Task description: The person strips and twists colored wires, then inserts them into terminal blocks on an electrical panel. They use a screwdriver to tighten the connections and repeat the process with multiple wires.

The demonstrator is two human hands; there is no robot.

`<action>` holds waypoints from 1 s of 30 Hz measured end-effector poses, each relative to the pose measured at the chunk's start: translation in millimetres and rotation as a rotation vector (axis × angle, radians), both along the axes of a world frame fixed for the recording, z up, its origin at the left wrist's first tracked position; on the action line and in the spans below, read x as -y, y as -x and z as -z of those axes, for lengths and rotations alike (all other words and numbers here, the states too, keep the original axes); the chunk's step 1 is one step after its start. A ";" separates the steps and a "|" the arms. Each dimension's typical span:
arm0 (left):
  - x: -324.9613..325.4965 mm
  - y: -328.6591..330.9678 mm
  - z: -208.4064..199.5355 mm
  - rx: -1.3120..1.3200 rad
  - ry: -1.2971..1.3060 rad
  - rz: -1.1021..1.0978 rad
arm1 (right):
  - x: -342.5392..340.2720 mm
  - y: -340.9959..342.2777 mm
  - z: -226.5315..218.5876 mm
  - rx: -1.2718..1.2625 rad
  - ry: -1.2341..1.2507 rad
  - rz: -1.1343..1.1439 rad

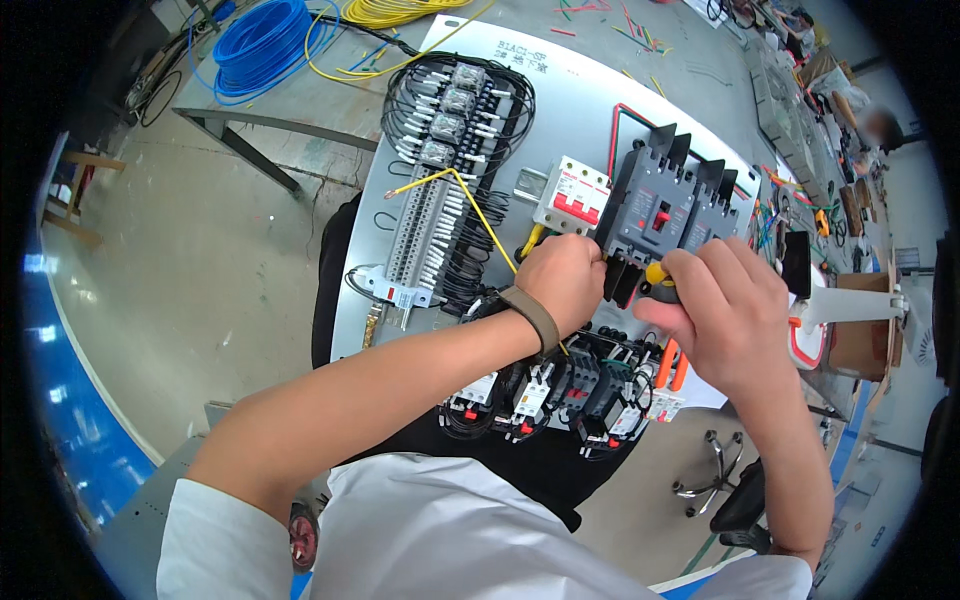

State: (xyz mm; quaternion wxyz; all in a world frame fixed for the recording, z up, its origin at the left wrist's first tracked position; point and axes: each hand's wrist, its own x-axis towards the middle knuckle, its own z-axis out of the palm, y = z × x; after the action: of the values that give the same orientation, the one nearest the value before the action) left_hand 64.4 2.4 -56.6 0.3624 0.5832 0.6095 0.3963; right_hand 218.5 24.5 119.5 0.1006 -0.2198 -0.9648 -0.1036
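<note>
A screwdriver with a yellow and dark handle (657, 273) is gripped in my right hand (728, 305), at the lower end of a large grey moulded-case circuit breaker (655, 205). My left hand (563, 283) is closed beside that same end; its fingertips, and whatever they hold, are hidden. Just above it is a white miniature circuit breaker (577, 195) with red levers. From its lower side a thick yellow wire (532, 240) comes out. Another, bent yellow wire (482, 218) crosses the terminal strip and passes behind my left hand.
All of this is mounted on a white panel (560, 90). Terminal blocks (415, 235) and relays (447, 126) line its left. Contactors (585, 385) and orange-handled pliers (672, 368) are at the near edge. Blue wire coils (262, 50) lie on the far bench.
</note>
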 end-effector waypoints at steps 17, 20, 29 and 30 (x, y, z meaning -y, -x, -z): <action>-0.3 4.6 -2.2 -0.089 0.010 0.016 | -55.4 61.4 -44.9 0.746 1.236 0.048; 0.9 5.3 -15.2 -0.025 0.090 0.085 | -61.5 68.6 -45.3 0.852 1.278 0.056; 2.8 3.9 -20.7 -0.077 0.094 0.069 | -68.0 59.5 -36.9 0.731 1.391 -0.076; 1.9 4.1 -23.4 -0.083 0.117 0.068 | -66.7 57.9 -37.9 0.689 1.400 -0.036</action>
State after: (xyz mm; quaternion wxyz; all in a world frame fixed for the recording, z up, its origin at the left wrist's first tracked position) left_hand 60.3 0.5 -33.2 0.3835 0.5972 0.6262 0.3229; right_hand 160.6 91.2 157.4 -0.3653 -0.1718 -0.7859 0.4684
